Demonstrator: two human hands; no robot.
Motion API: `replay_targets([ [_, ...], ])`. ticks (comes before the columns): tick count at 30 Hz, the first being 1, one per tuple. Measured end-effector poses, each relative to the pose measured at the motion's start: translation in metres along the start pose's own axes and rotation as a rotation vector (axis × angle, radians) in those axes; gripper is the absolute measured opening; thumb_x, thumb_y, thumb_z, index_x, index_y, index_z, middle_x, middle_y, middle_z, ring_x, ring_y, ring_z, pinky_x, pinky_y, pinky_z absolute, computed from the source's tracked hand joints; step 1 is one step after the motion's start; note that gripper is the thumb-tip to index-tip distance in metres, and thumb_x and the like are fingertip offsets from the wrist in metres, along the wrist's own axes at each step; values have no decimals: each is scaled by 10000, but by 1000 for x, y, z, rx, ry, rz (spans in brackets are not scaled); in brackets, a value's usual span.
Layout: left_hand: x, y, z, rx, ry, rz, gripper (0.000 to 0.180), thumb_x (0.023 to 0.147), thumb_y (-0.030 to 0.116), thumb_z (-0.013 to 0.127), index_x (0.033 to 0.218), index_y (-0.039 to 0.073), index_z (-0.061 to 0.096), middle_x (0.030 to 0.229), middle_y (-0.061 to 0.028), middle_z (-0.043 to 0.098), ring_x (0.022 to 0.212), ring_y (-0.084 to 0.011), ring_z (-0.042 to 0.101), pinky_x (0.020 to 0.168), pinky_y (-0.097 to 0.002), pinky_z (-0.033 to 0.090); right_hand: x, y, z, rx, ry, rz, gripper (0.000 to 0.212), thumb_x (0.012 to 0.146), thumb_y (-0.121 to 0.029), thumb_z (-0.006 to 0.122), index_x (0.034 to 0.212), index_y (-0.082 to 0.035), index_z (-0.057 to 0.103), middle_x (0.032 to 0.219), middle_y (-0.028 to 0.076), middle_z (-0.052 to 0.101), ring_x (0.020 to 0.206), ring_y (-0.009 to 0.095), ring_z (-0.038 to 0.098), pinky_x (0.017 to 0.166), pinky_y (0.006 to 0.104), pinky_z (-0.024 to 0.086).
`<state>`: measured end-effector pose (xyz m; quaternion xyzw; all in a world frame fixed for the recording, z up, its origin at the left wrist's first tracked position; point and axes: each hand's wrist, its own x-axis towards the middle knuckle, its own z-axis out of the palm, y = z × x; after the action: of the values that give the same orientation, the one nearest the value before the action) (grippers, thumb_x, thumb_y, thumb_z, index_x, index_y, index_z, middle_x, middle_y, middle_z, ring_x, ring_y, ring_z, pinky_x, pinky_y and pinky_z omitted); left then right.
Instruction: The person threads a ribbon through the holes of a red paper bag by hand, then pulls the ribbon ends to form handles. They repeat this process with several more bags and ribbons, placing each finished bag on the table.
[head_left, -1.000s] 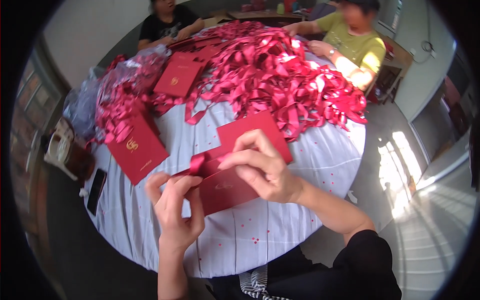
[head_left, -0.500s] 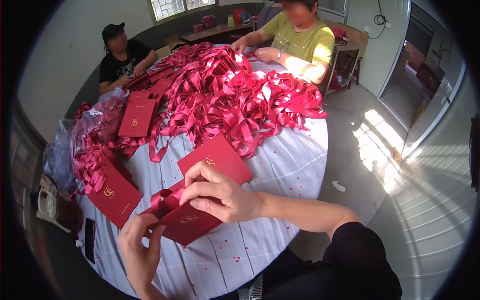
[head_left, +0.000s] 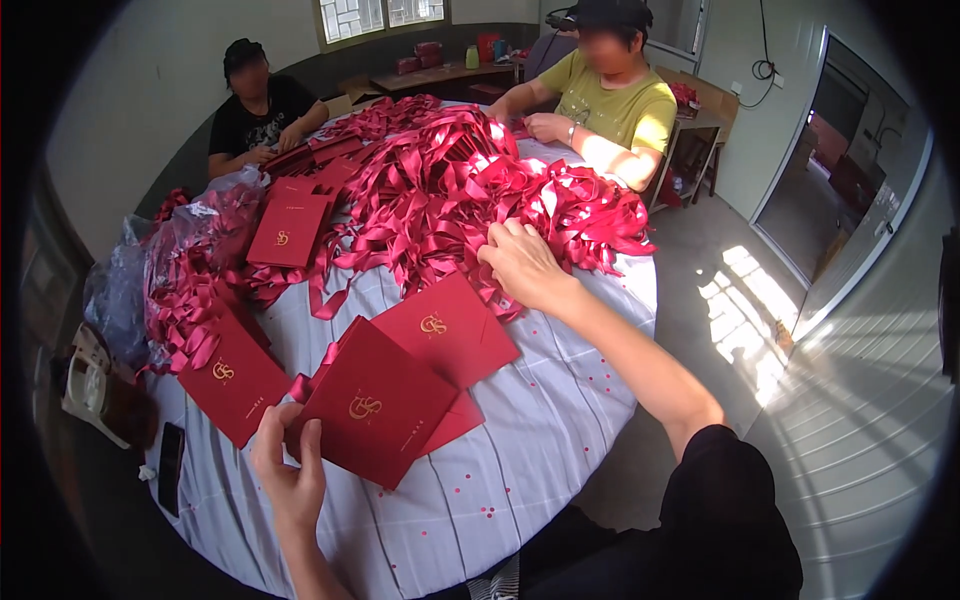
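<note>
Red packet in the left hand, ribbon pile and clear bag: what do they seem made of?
Red packet: probably stiff card, matte, given flat faces and crisp edges.
Ribbon pile: likely satiny fabric, with glossy highlights along soft loops.
Clear bag: apparently thin plastic, shiny and crumpled.

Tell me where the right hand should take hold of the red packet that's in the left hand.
I'd pinch the red packet at its right corner, coming from the right, thumb on top, fingers beneath. It looks flat, and that corner looks free; the left hand holds the left corner and a ribbon shows at the upper-left edge.
</note>
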<state>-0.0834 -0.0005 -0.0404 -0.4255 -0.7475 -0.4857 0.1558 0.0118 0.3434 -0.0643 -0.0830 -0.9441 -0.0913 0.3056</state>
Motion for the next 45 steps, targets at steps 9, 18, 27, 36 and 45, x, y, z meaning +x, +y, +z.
replay_targets([
  [9, -1, 4, 0, -64, 19, -62, 86, 771, -19, 592, 839, -13, 540, 672, -31, 502, 575, -85, 466, 478, -209, 338, 15, 8, -25, 489, 245, 184, 116, 801, -53, 512, 883, 8, 457, 666, 213, 541, 632, 389, 556, 557, 451, 430],
  [18, -5, -3, -1, -115, 38, -64, 90, 769, -8, 598, 833, -13, 535, 673, -24, 486, 587, -78, 452, 490, -205, 338, 53, -77, -80, 911, 120, 131, 158, 869, -58, 436, 965, -6, 550, 771, 89, 604, 675, 118, 580, 600, 279, 467],
  [27, -9, -17, 7, -167, 29, -139, 110, 785, 10, 602, 876, -16, 547, 722, -25, 515, 614, -74, 453, 553, -212, 368, 44, -172, -85, 1220, 120, -156, 126, 850, -79, 483, 771, 19, 500, 631, 154, 490, 592, 274, 533, 531, 369, 388],
  [36, -14, -34, 11, -209, -127, -253, 253, 847, -23, 489, 1096, -61, 509, 1077, -148, 574, 938, -216, 570, 816, -275, 471, -4, -221, 5, 1451, 115, 52, 93, 871, -39, 427, 885, 4, 509, 628, 146, 569, 596, 313, 575, 540, 362, 426],
  [45, -28, -61, 20, -456, -129, -312, 326, 835, 11, 493, 1147, -84, 484, 1091, -155, 554, 954, -227, 542, 838, -313, 441, -7, -218, -22, 1529, -121, 125, 184, 840, -172, 534, 915, -33, 628, 878, 117, 649, 802, 252, 618, 695, 344, 473],
])
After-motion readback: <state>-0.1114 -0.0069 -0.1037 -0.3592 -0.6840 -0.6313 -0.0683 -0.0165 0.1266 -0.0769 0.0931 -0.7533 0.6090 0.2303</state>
